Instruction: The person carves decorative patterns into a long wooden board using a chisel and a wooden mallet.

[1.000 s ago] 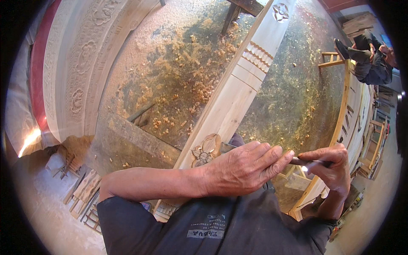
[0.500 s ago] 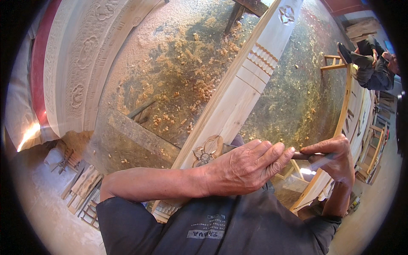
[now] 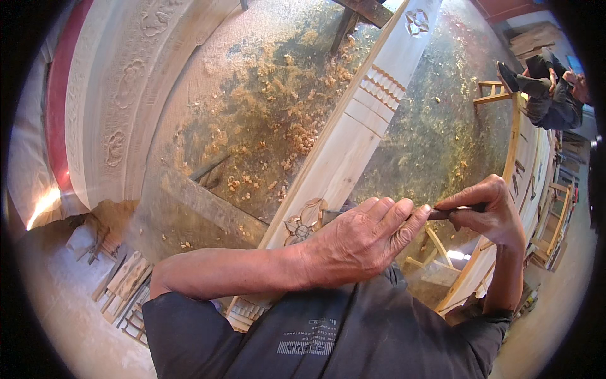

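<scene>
A long pale wooden board runs slantwise from the lower left to the upper middle. Near its close end is a carved flower, and the flat blade of a carving chisel rests at one petal. My left hand is wrapped around the chisel's shaft, just above the board, its fingers hiding much of the tool. Farther right, my right hand pinches the chisel's dark handle end between thumb and fingers. The tool lies nearly level across the board.
Wood shavings litter the floor beyond the board. Large carved panels stand at the left. At right, a long bench carries several tools, and a seated person is behind it. Wooden trestle legs appear at the top.
My right hand has risen a little, and the chisel's handle end has risen with it. My left hand keeps its hold and has shifted slightly left and up.
</scene>
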A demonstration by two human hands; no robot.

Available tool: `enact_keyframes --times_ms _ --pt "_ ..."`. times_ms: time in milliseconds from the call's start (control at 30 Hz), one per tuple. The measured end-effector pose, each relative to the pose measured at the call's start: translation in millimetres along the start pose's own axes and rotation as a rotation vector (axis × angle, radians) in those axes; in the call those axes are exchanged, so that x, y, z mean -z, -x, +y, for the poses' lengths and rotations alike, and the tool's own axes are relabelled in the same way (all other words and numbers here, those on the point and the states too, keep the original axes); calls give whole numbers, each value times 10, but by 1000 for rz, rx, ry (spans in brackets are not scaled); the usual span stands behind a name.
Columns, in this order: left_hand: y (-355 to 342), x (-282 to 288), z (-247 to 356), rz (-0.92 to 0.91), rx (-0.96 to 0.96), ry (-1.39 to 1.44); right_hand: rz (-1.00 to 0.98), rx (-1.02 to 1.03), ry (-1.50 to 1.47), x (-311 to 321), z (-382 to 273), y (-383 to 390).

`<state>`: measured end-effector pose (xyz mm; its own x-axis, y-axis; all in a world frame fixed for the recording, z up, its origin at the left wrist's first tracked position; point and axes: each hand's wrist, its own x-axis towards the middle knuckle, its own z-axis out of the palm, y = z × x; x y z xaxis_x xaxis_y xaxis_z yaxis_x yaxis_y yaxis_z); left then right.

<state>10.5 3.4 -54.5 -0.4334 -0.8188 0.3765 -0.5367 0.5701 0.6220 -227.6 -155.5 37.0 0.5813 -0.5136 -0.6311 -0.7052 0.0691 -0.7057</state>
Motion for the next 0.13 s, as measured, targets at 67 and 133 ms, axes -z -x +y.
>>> enact_keyframes --times_ms 67,133 --pt "-7 1 2 -8 2 8 3 34 -48 -2 63 -43" --pt "10 -6 8 -15 8 15 10 52 -56 -17 132 -42"
